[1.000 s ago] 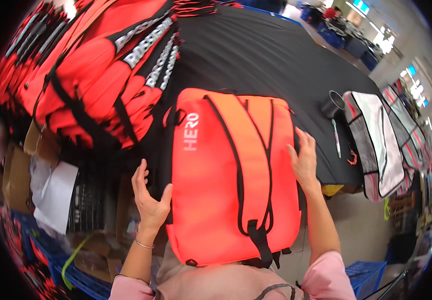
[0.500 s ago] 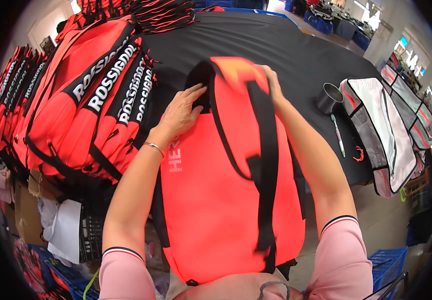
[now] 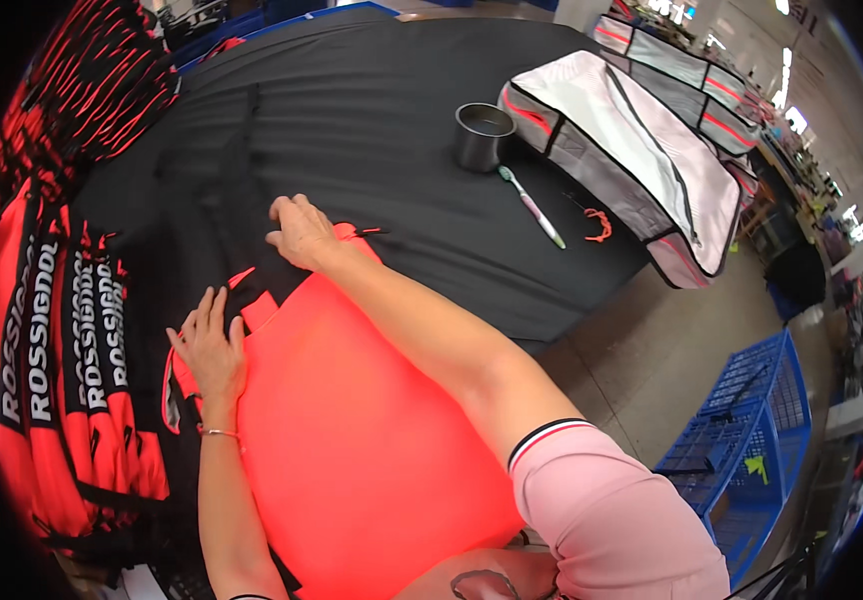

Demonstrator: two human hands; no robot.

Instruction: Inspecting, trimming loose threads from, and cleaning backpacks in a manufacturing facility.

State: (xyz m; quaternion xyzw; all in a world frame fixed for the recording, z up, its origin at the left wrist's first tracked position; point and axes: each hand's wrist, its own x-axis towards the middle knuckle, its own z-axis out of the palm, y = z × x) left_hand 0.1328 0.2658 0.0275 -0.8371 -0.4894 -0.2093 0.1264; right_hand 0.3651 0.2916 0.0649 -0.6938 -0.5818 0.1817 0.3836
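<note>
A bright red bag [image 3: 362, 430] with black parts lies in front of me, its near end against my body and its far end on the black-covered table. My left hand [image 3: 214, 350] rests at the bag's far left side, fingers spread, beside a black strap and a small red piece. Over the bag's far end is my right hand [image 3: 304, 235], its fingers bent but apart, with nothing visible in them. The bag's opening and underside are hidden.
Several stacked red-and-black bags [image 3: 82, 350] stand at the left, with more red-and-black pieces [image 3: 102, 80] behind. Across the table [image 3: 352, 90] are a dark metal cup [image 3: 482, 140], a toothbrush [image 3: 532, 207], an orange cord [image 3: 599, 225] and grey-white bags [image 3: 642, 150]. A blue crate [image 3: 752, 440] stands right.
The bag has been laid down flatter, and its loose black strap no longer shows on top. Both hands have moved left in the picture and let go of its upper flap. My view has swung right.
</note>
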